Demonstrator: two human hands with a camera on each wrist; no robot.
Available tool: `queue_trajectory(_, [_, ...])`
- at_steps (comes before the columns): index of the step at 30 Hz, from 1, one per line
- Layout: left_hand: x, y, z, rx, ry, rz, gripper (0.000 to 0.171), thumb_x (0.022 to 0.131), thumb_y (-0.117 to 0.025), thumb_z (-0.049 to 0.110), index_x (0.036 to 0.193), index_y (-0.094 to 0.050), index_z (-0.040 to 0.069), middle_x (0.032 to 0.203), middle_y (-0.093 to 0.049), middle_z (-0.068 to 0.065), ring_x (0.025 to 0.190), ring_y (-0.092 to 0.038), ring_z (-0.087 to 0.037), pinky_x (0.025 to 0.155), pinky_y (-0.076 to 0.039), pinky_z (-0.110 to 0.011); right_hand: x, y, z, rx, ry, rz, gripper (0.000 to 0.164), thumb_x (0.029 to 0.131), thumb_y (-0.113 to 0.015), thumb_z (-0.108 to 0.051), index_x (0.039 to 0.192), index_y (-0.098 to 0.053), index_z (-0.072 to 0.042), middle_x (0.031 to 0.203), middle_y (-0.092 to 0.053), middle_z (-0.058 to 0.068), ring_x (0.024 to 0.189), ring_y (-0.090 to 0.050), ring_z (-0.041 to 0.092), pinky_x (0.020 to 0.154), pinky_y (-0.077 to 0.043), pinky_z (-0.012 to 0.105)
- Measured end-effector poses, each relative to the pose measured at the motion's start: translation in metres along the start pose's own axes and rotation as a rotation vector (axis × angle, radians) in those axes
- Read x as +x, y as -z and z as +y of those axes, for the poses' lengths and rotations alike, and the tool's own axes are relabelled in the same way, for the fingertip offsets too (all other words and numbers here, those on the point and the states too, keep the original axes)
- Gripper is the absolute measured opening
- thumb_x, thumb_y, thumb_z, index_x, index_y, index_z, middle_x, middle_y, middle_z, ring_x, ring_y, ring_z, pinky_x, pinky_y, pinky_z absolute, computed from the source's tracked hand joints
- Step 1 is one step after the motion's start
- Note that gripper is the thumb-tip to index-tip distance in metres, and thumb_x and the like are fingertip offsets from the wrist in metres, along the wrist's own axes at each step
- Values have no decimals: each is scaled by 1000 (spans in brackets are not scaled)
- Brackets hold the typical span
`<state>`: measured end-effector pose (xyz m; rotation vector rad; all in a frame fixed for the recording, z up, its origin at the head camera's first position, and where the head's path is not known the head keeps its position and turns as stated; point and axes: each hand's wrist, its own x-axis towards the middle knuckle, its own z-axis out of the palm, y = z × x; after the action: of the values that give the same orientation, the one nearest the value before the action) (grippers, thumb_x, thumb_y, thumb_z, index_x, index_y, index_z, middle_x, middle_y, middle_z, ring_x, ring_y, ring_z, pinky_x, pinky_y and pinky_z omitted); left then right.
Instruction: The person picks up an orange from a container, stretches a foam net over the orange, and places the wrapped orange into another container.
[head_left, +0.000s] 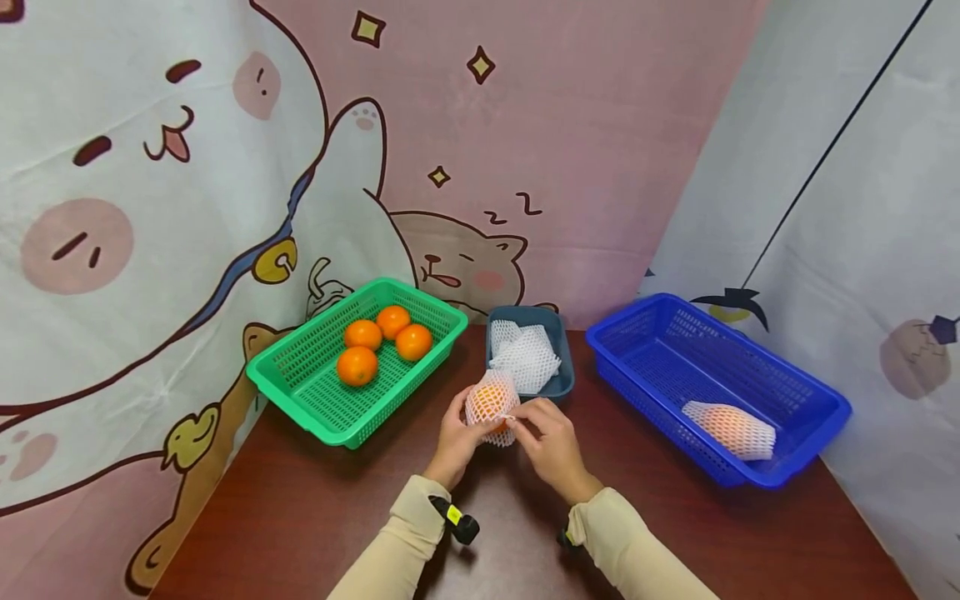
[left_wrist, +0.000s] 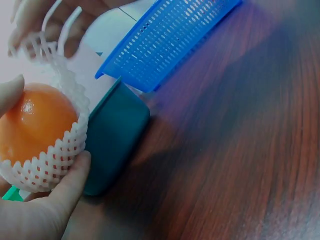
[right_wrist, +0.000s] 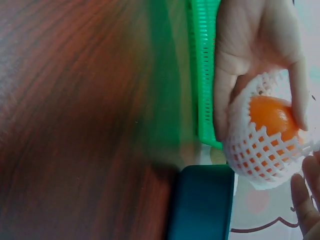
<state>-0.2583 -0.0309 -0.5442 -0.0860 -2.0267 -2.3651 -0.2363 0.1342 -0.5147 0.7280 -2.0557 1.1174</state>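
Orange within a foam net, held between two hands. The orange (head_left: 492, 400) lies against the left hand (head_left: 456, 437), on its inner side, directly in front of the teal bin (head_left: 566, 362). The left hand is clamped on the orange and its foam net (left_wrist: 62, 155), with digits on opposite sides of the fruit, as the right wrist view shows. The right hand (head_left: 553, 446) lies just beside the orange on the other side, its fingertips brought together on the edge of the net. In the left wrist view the net cups the lower part of the orange and rises along one side toward the right hand; part of the peel is exposed. White spare nets (head_left: 528, 358) fill the teal bin. On the person's left, a green basket (head_left: 262, 372) contains four bare oranges (head_left: 357, 366); on the right, a blue basket (head_left: 813, 454) contains one wrapped fruit (head_left: 729, 431), lying near its front corner. All three containers stand on a dark reddish-brown surface (head_left: 517, 542).
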Motion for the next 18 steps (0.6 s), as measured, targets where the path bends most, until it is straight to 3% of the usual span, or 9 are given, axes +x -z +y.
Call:
queue_trajectory(7, [-5,4,9,-99,58,-77,73,84,-64,-2,150,-32,4,144,-40,-19,102,-59,-25,77,-55,-39,-6,0,0,17,-19,-97,20,85,-73,-7,105,-73,-7,100,-68,1,96,-61,19,86,-45,27])
queue_trajectory(12, [-4,8,6,-150,74,-133,70,84,-53,-6,150,-32,6,142,-41,-21,100,-60,-27,77,-55,-44,-4,7,3,12,12,-90,26,87,-67,-1,112,-70,-5,108,-66,4,101,-58,21,88,-44,31])
queue_trajectory(15, [-3,10,4,-168,83,-177,67,86,-50,-4,149,-35,9,140,-42,-20,100,-60,-28,76,-55,-45,-1,12,4,-87,49,-136,42,82,-74,-11,122,-65,-5,123,-60,9,114,-51,26,94,-41,41])
queue_trajectory(18, [-4,12,4,-193,104,-243,63,87,-46,-1,149,-35,9,137,-44,-19,101,-58,-27,76,-54,-44,1,15,5,-153,76,-270,68,77,-79,-28,137,-54,-9,142,-47,11,131,-39,31,103,-34,49])
